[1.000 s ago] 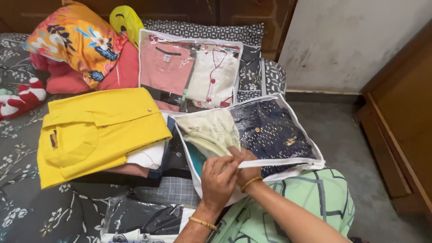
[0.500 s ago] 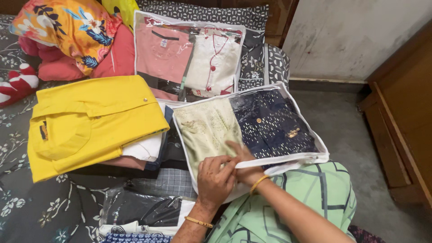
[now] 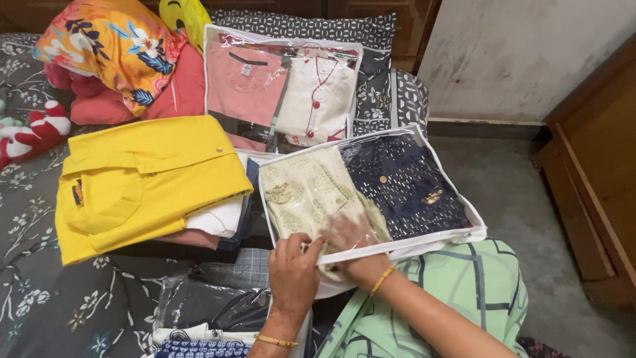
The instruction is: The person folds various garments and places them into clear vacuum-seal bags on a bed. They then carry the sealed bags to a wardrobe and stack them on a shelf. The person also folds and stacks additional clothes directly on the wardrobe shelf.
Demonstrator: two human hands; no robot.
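Observation:
A clear plastic garment bag with white edging (image 3: 464,199) lies at the bed's near edge. It holds a cream embroidered garment (image 3: 308,195) on the left and a dark blue dotted garment (image 3: 407,182) on the right. My left hand (image 3: 291,275) pinches the bag's near white edge between thumb and fingers. My right hand (image 3: 351,245) is inside the bag under the clear flap, fingers spread flat on the cream garment. Both wrists wear thin gold bangles.
A folded yellow shirt (image 3: 146,182) tops a stack of clothes left of the bag. A second clear bag (image 3: 285,86) with pink and white garments leans behind. Flowered cloth (image 3: 109,46) and pink fabric lie far left. More packed bags (image 3: 205,311) sit near me. A wooden cabinet (image 3: 596,199) stands right.
The bag's clear flap has come down over the garments. My right hand has slid under it onto the cream garment, and my left hand has moved to the near edge.

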